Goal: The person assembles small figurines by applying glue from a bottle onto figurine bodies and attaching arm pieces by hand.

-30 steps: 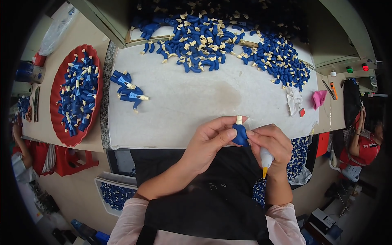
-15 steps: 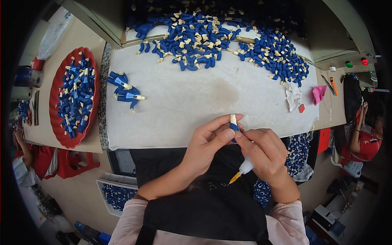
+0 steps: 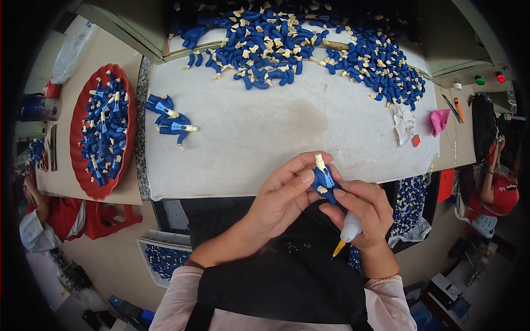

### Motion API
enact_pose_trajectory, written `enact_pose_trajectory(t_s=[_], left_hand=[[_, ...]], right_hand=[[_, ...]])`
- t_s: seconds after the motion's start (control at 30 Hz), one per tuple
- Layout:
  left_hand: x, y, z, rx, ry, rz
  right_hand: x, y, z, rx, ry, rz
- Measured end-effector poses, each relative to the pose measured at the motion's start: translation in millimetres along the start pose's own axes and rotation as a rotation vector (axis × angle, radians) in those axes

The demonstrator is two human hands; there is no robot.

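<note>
Over the near edge of the white-covered table, a small headless figurine body (image 3: 324, 177) in a blue suit stands upright, its cream neck peg on top. My left hand (image 3: 276, 204) is closed round its left side, thumb on the shoulder. From the right, fingertips of my right hand (image 3: 371, 212) press the figurine's lower part. A white squeeze bottle (image 3: 351, 225) with a yellow needle tip is tucked in that same hand, its needle pointing down and left, away from the figurine. Two similar bodies, an upper one (image 3: 160, 105) and a lower one (image 3: 175, 128), lie on the table's left.
Loose blue arms with cream hands form a middle pile (image 3: 256, 52) and a right pile (image 3: 383, 69) at the back. A red scalloped tray (image 3: 75, 157) holds several bodies. A white cloth (image 3: 404, 124), pink cloth (image 3: 439, 121) and orange cutter (image 3: 459, 110) lie right. Co-workers sit both sides.
The figurine has turned so its suit front and one cream hand show. My right hand has shifted slightly right and down its side, the bottle moving with it.
</note>
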State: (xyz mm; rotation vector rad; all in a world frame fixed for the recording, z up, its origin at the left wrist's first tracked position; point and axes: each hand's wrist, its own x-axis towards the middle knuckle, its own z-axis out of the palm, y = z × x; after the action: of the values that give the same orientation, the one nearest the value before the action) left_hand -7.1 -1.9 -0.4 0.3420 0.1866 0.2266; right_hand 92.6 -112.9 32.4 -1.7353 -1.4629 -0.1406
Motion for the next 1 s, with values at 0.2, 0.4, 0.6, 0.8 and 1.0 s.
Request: enact_pose_trajectory(t_s=[0.2, 0.4, 0.6, 0.8, 1.0], left_hand=[[3, -4, -9, -0.124, -0.1, -0.061], [2, -6, -12, -0.262, -0.135, -0.122], [1, -5, -12, -0.305, -0.153, -0.116], [0, -3, -12, -0.2, -0.151, -0.063], [-1, -3, -5, -0.037, -0.101, 0.059]], right_hand=[[-7, 0, 4, -0.022, 0.054, -0.03], [-6, -4, 6, -0.017, 0.068, -0.032], [-5, -12, 4, -0.047, 0.004, 0.028], [-4, -14, 6, -0.024, 0.01, 0.034], [-5, -12, 8, -0.018, 0.051, 0.026]])
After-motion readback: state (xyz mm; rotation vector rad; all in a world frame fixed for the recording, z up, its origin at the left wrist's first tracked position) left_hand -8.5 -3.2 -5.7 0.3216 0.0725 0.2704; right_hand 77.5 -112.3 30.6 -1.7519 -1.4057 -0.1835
